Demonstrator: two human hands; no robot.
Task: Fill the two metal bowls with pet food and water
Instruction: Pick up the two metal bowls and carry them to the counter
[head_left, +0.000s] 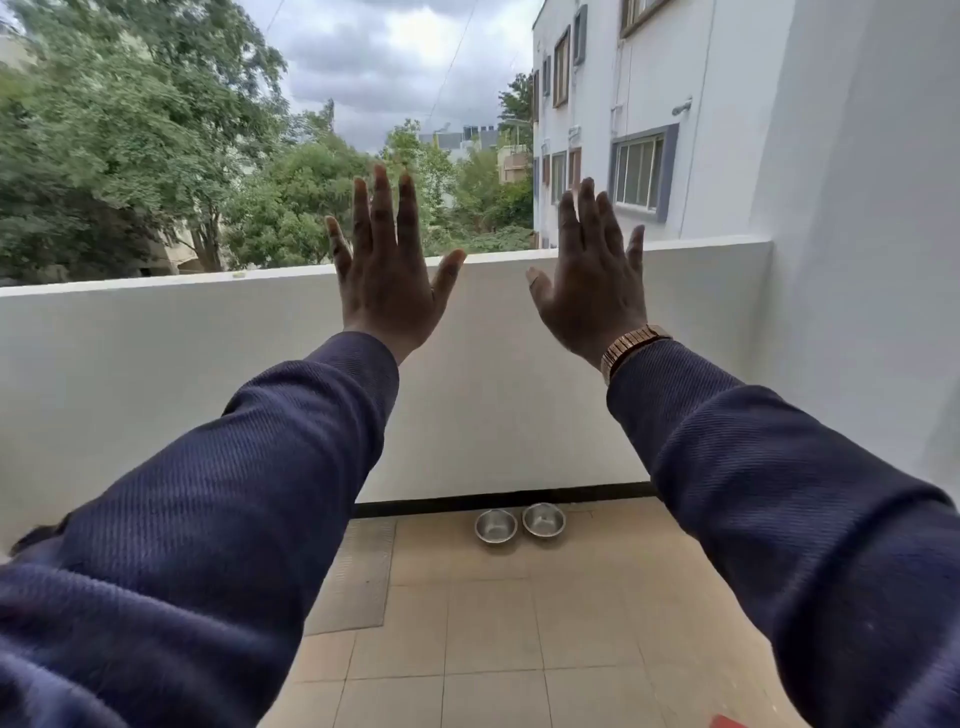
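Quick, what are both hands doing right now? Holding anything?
Left hand: open, fingers spread, holding nothing.
Right hand: open, fingers spread, holding nothing.

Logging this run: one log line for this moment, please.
left hand: open, raised, empty | right hand: open, raised, empty | two metal bowls: side by side on floor by wall, look empty | stage: not started

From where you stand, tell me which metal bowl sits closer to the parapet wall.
The right-hand bowl. It sits slightly nearer the parapet wall and its black base strip than the left-hand bowl, which lies a touch closer to you. Both look empty.
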